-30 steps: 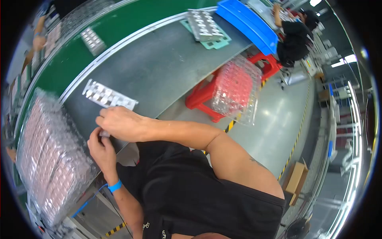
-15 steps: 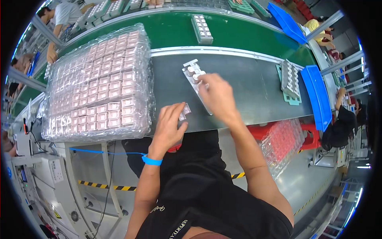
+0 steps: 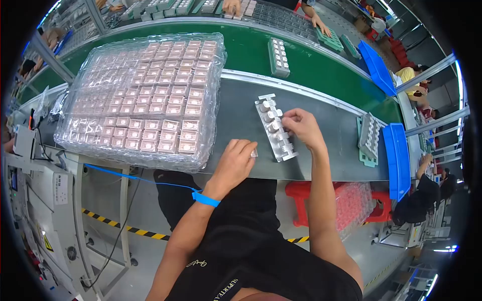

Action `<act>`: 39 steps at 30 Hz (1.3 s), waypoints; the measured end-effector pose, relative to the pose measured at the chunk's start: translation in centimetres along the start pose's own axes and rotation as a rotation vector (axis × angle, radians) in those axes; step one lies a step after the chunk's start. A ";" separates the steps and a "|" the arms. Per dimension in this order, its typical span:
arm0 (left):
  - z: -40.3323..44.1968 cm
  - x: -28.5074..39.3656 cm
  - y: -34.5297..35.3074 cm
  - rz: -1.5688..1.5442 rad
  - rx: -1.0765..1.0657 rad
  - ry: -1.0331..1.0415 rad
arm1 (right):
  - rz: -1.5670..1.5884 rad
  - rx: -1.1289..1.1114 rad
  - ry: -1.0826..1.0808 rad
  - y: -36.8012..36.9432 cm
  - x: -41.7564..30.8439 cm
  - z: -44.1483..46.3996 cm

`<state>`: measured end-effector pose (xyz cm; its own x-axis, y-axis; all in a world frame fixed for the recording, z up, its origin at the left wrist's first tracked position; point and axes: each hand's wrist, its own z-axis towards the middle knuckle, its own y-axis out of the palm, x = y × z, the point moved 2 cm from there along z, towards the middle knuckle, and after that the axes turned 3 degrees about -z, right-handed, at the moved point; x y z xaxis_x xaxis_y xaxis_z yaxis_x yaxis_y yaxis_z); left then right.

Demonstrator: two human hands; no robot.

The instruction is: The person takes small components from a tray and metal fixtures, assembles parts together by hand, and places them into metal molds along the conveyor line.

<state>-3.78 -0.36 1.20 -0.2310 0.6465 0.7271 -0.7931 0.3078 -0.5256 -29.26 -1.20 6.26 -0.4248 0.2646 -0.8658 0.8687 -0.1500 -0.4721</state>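
shirt [image 3: 271,266] "SUPERTEA…" | left hand [image 3: 235,163]: clear piece [image 3: 254,153] | right hand [image 3: 305,129]: at rack [image 3: 276,134]

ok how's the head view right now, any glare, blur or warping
Head view: strong fisheye bending, black corners; glare hazes the upper-left part of the clear plastic film; lamp strip at right blown out; right hand and pale holder fairly sharp, frame edges softer.
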 end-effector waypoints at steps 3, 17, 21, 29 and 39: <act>-0.4 0.0 -0.5 -0.015 0.023 -0.032 | -0.124 0.194 0.008 -1.1 -1.6 -0.5; -0.4 -0.7 -1.2 0.055 0.135 -0.055 | -0.777 -0.096 -0.400 9.6 -4.2 -5.5; -0.3 -0.4 -1.4 0.076 0.090 -0.088 | -0.496 0.124 -0.438 6.8 -5.2 -5.0; 0.6 0.8 0.0 0.266 0.119 -0.099 | -0.210 0.073 -0.043 1.0 -1.0 2.3; 0.9 1.2 1.0 0.350 0.111 -0.134 | -0.348 0.342 -0.175 -0.8 -1.9 1.5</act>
<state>-5.37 0.08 1.99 -0.5639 0.5998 0.5676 -0.7078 0.0031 -0.7064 -29.54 -2.98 8.01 -0.7357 0.1952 -0.6486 0.5478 -0.3917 -0.7392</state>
